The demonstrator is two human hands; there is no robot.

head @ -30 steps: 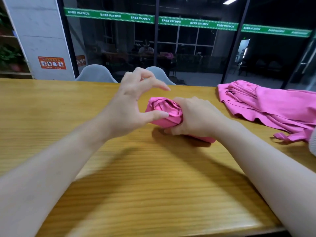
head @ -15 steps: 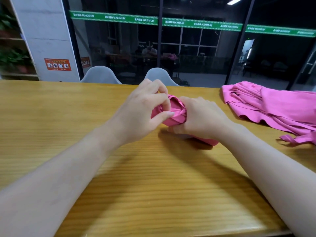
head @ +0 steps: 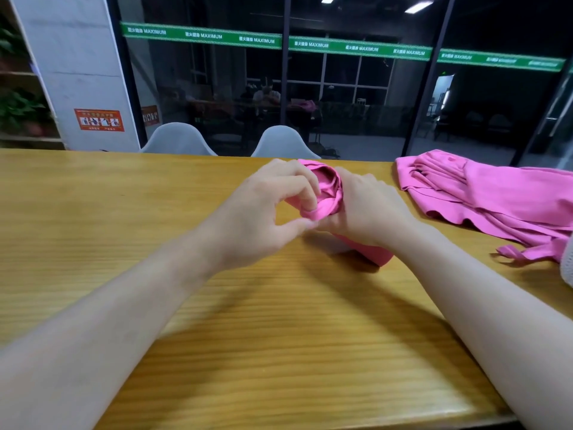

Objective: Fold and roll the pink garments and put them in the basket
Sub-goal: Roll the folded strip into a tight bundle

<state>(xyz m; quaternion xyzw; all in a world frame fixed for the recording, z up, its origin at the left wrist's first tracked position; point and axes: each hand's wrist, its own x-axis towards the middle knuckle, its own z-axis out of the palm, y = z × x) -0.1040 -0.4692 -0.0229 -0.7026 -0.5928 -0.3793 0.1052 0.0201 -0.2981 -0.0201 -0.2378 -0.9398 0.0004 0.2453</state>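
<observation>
You are partway through the first piece. The rolled pink garment (head: 328, 197) lies near the middle of the desk (head: 124, 197), a tight bundle with its open end turned toward 11 o'clock and its tail running back under your wrist toward 5 o'clock. Your right hand (head: 369, 209) is wrapped over the body of the roll, fingers curled round it and holding it together. Your left hand (head: 266, 212) works at the open end, its fingertips (head: 310, 203) pinching the outer layer of cloth as if to turn it over the roll and lock it; that is my reading, not something settled.

Still to do: finish securing this roll, then handle the loose pink garment (head: 496, 193), which lies spread and unfolded at 2 o'clock, well apart from your hands. No basket is in view, so nothing can be counted as put away.

Compared with a second ago, your left hand has gone from spread and clear of the cloth to gripping the roll's end. The end itself has opened into a deeper cup. The loose garment has not been disturbed.
</observation>
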